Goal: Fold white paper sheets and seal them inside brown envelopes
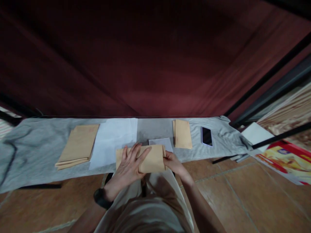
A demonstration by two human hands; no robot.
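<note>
At lower centre, left hand [130, 165] spread flat, right hand [172, 160] pinching brown paper [154, 159]: seemingly a fold, next wanting steady pressure!

Stretches 2 forearms [200, 200] forward; lays left hand [130, 165] palm down with spread fingers [132, 152]; curls right hand [174, 162] inward in a pinch.

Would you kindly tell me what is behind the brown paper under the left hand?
Part of a small white sheet shows beyond the brown paper. The rest of that sheet is covered, and anything else hidden there cannot be seen.
</note>
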